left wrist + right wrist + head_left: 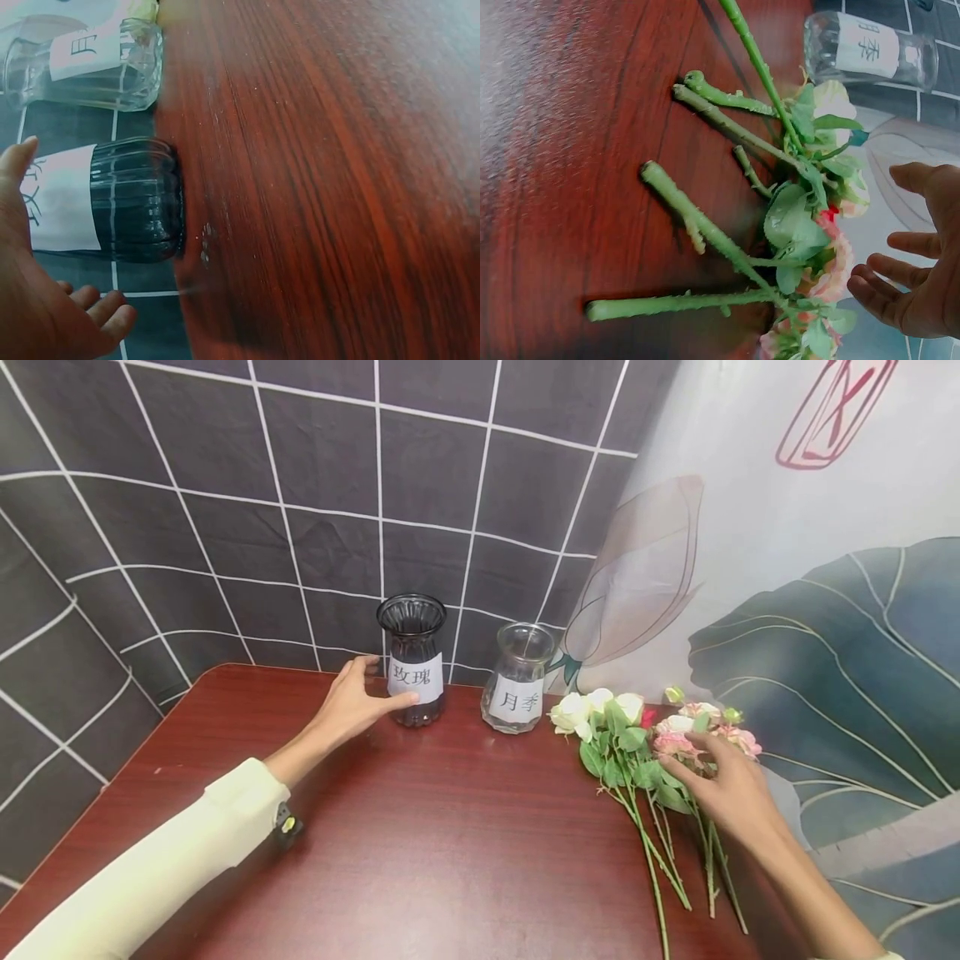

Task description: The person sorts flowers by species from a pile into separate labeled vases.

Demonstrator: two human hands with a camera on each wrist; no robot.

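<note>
A dark ribbed glass vase (416, 714) with a white paper label stands upright near the table's back edge. My left hand (351, 703) is at its left side, fingers spread, the thumb in front of the label; whether the thumb touches it I cannot tell. In the left wrist view the other fingers (112, 315) are apart from the glass. My right hand (731, 785) hovers over pink artificial flowers (675, 744) on the right, its fingers loosely bent and holding nothing. White artificial roses (572, 713) lie beside them, green stems (705, 225) pointing toward the front.
A clear glass vase (514, 710) with a white label stands between the dark vase and the flowers. The reddish-brown table (450, 852) meets a dark grid-patterned cloth (322, 552) behind. A printed curtain (810, 577) hangs at the right.
</note>
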